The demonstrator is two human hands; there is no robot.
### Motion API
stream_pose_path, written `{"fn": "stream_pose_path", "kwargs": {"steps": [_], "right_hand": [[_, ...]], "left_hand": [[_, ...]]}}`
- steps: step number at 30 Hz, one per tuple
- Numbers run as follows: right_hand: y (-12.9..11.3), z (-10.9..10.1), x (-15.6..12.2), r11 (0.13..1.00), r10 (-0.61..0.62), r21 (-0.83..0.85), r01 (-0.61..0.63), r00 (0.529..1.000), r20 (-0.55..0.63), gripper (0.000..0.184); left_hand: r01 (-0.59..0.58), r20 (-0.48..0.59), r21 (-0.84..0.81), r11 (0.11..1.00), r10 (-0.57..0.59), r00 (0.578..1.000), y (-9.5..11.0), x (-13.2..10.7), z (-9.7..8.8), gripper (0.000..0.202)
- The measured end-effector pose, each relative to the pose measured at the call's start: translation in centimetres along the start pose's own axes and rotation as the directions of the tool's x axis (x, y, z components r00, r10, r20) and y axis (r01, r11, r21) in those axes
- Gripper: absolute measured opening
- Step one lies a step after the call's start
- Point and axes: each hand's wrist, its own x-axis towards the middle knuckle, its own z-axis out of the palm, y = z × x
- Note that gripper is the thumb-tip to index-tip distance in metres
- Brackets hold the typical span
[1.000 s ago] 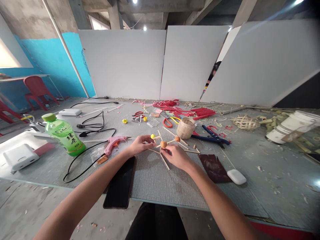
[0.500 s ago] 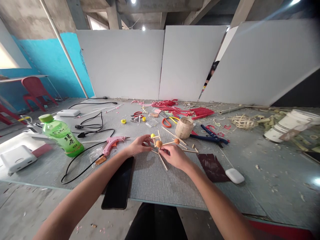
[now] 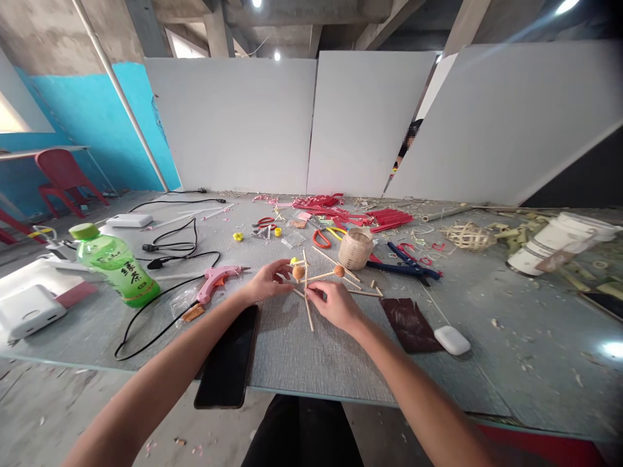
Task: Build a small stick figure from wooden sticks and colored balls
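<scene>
Between my hands is a small frame of thin wooden sticks (image 3: 310, 314) with an orange ball (image 3: 298, 273) at its left part. My left hand (image 3: 268, 283) is at the frame's left side, fingers curled against it beside a small yellow piece (image 3: 293, 261). My right hand (image 3: 335, 303) pinches a stick below the ball, its thumb and forefinger together. A second orange ball (image 3: 339, 271) sits to the right, behind my right hand. Loose sticks (image 3: 366, 293) lie right of it, near a round woody pot (image 3: 355, 249). The exact contact of my left fingertips is hard to see.
A pink glue gun (image 3: 214, 283) with a black cord lies left, past a green tea bottle (image 3: 117, 266). A black phone (image 3: 228, 359) overhangs the front edge. Blue-handled pliers (image 3: 406, 267), brown sandpaper (image 3: 409, 325) and a white case (image 3: 452, 340) lie right. Red strips (image 3: 389, 219) lie behind.
The near ball has shifted slightly left and up between my hands. The stick below it now stands steeper, so the frame has turned a little. The whole view has shifted slightly.
</scene>
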Motion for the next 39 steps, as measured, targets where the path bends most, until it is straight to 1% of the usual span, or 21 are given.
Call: {"fn": "stream_pose_path", "kwargs": {"steps": [3,8,16,23,26,30,32,36,39], "right_hand": [[-0.1,0.0,0.1,1.000,-0.002,0.014,0.002,1.000,-0.016,0.022],[-0.3,0.0,0.1,1.000,-0.011,0.029,0.012,0.999,-0.049,0.021],[-0.5,-0.5,0.2,1.000,-0.026,-0.010,0.025,0.993,-0.111,0.019],[-0.2,-1.3,0.4,0.999,-0.037,-0.026,0.033,0.987,-0.153,0.019],[-0.2,-1.6,0.4,0.999,-0.029,-0.024,0.026,0.989,-0.148,0.018],[-0.5,-1.9,0.4,1.000,-0.016,-0.017,0.014,0.992,-0.124,0.020],[-0.6,-1.9,0.4,1.000,-0.011,-0.011,0.009,0.993,-0.114,0.021],[-0.9,-1.8,0.3,1.000,0.003,0.013,-0.002,0.995,-0.096,0.024],[-1.1,-1.7,0.2,0.999,0.017,0.031,-0.014,0.996,-0.086,0.026]], "left_hand": [[-0.012,-0.034,0.015,1.000,0.013,0.999,0.1,0.0,0.0,0.079],[-0.028,-0.064,0.111,0.993,0.035,0.997,0.8,-0.1,0.0,0.072],[-0.043,-0.064,0.190,0.981,0.056,0.996,1.6,-0.2,-0.1,0.065],[-0.048,-0.092,0.267,0.962,0.075,0.993,1.5,-0.1,-0.5,0.066],[-0.043,-0.061,0.237,0.970,0.059,0.996,1.7,-0.2,-0.4,0.066],[0.022,0.023,0.153,0.988,-0.026,0.999,2.3,-0.3,0.1,0.059],[0.050,0.048,0.133,0.990,-0.057,0.997,2.5,-0.4,0.2,0.055],[0.085,0.078,0.125,0.989,-0.095,0.992,2.4,-0.4,0.1,0.057],[0.090,0.103,0.134,0.987,-0.104,0.989,2.3,-0.4,-0.1,0.059]]}}
